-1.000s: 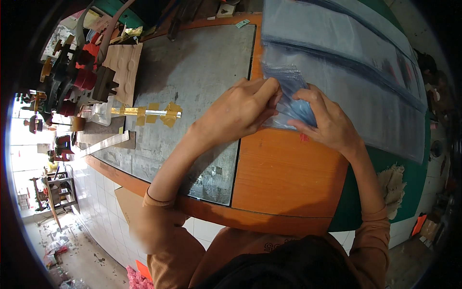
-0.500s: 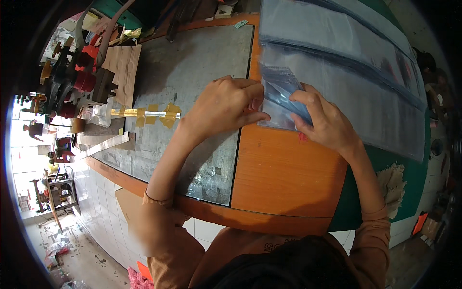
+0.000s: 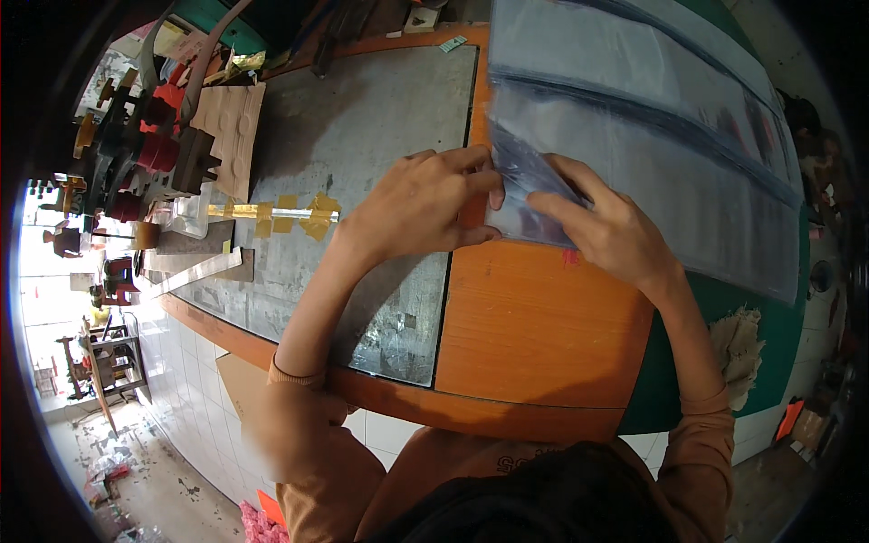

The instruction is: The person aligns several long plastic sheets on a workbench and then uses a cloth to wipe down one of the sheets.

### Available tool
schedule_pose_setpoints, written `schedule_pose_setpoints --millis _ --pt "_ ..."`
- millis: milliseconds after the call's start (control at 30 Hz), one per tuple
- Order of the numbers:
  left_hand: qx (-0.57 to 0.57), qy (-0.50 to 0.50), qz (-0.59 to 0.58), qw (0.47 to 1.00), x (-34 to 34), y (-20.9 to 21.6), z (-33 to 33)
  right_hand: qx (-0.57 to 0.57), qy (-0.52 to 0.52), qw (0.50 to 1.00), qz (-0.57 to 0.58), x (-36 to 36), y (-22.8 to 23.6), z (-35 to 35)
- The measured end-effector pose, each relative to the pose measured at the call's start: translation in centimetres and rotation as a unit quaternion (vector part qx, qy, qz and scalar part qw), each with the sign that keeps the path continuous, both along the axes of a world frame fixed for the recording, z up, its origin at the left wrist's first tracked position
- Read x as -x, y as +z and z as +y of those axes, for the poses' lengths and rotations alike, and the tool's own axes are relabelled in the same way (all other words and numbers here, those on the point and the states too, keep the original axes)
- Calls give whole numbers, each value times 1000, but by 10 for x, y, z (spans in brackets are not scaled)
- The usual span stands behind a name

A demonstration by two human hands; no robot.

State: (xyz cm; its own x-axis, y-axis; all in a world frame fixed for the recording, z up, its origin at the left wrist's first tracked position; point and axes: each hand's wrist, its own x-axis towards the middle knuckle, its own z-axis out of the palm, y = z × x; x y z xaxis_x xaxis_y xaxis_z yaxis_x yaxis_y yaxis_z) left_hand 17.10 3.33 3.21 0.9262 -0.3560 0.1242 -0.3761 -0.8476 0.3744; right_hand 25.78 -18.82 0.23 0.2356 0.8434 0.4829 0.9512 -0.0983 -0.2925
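Note:
Clear, bluish plastic sheets [image 3: 652, 172] lie stacked in overlapping layers on the right of the table. My right hand [image 3: 615, 226] grips a bent-up corner of the nearest layer, its fingers and thumb on the folded plastic [image 3: 534, 172]. At the left edge of that same layer is my left hand [image 3: 416, 199]. Its fingertips are bent and touch the plastic edge, while the thumb lies apart from them by the near corner. Wood shows in the gap between that thumb and the fingers. How many sheets are in the fold is hard to make out.
A grey metal plate [image 3: 389, 100] is set into the orange wooden table [image 3: 534, 335], with yellow tape strips [image 3: 317, 217] on it. Machine parts with red knobs [image 3: 158, 152] stand at the left. A ragged cloth [image 3: 738, 353] lies on the green surface at right.
The lifted corner has flattened somewhat and folded over under my right fingers, which moved slightly left. My left fingertips have come against the plastic edge, and the thumb has shifted nearer to me.

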Motion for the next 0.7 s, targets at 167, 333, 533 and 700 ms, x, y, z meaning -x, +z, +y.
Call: schedule_pose_setpoints --millis 167,333,533,700 --pt "17 -45 -47 998 -1 -6 1 23 -9 998 52 4 7 0" --pt "5 -2 -172 985 -2 -4 -11 20 -15 1000 14 6 7 1" --pt "121 36 11 992 -3 6 -1 -35 8 999 -2 3 -1 3" --pt "73 -77 -64 992 -4 -13 -1 3 -7 1000 -19 3 3 3"
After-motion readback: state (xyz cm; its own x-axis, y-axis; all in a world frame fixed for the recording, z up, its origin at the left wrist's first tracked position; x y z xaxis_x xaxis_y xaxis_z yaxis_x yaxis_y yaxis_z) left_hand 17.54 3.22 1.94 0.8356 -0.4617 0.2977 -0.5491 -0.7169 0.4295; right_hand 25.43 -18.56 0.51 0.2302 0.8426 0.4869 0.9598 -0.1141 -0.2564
